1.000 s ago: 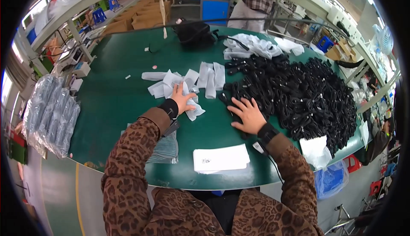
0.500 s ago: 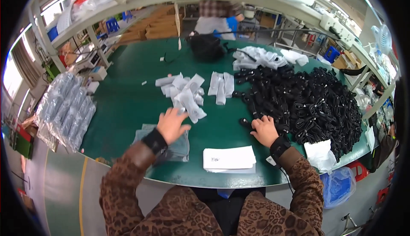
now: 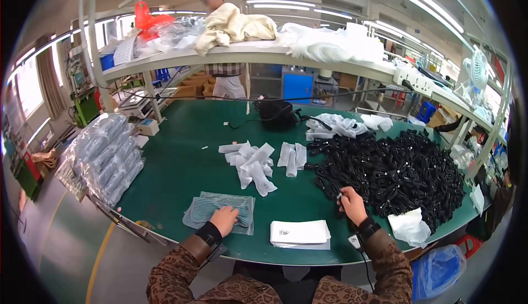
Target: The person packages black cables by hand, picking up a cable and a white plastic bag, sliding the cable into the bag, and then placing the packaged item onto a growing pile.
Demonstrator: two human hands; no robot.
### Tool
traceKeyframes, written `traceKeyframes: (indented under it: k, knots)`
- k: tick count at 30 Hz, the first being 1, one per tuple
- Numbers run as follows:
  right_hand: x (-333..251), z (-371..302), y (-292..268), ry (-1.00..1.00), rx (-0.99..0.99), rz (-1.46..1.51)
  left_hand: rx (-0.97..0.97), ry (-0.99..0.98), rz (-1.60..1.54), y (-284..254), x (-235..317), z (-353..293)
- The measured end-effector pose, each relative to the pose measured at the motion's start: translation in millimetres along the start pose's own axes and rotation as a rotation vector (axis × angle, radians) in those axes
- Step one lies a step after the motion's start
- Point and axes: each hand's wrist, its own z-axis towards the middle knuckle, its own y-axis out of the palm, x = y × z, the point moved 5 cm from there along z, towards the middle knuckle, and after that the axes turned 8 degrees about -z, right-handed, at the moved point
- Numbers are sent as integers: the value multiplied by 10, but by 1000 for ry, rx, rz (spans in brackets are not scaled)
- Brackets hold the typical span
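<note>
My left hand rests on a small stack of clear plastic bags with blue-green stripes, its fingers lying over the top bag. At the near edge of a big heap of coiled black cables, my right hand is closed, thumb and fingers pinching a black cable of which only a small end shows. Between my hands lies a stack of white paper slips. Farther in are white wrapped pieces in a loose pile, with a smaller group beside them.
Filled silvery plastic packs are piled at the left edge. A black bundle and white sleeves lie at the back. Crumpled white wrapping is at the near right. A loaded shelf spans the table; a person stands beyond it.
My view has tilted up, bringing in the shelf top and the person. My left hand has moved from beside the white pieces down onto the bags. My right hand's fingers have closed.
</note>
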Motion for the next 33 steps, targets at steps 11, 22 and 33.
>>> traceKeyframes:
  k: [11,22,33]
  knots:
    - [522,-866,-199,145,-48,335,164,-35,292,-325,786,-136]
    - [101,-742,-105,95,44,419,292,449,-96,-176,2006,550]
    - [109,-1270,-203,101,117,107,57,362,-450,663,2552,544]
